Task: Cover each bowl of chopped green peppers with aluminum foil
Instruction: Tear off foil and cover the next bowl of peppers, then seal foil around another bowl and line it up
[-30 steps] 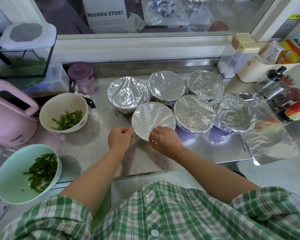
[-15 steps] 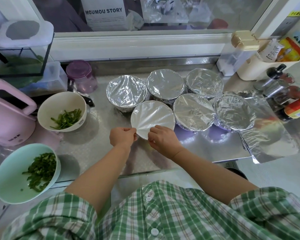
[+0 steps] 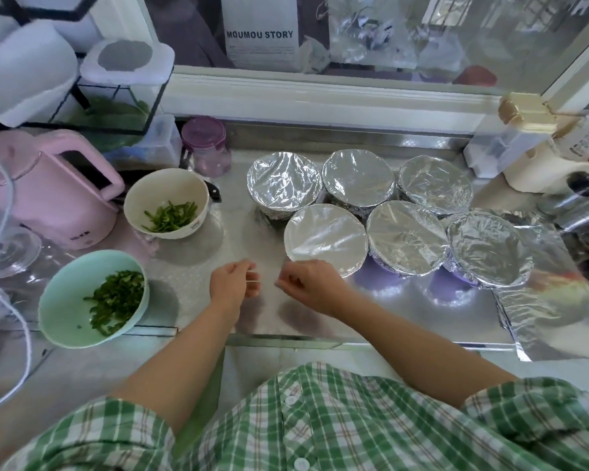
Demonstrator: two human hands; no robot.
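My left hand (image 3: 233, 283) and right hand (image 3: 312, 287) hung apart just before the nearest foiled bowl (image 3: 325, 244), fingers (image 3: 249, 271) loosely curled, gripping nothing I could see. The white bowl (image 3: 165, 185) and mint bowl (image 3: 65, 300) of peppers (image 3: 116, 300) sat open at my left. The mint one sat near the worktop (image 3: 198, 273) edge, where a careless elbow might tip it. The foil sheet (image 3: 558, 317) lay well to the right — dragged across, it could snag on wrapped rims and tear. What the covered bowls held was hidden, the sheet ran out of view, and blur smeared my fingertips.
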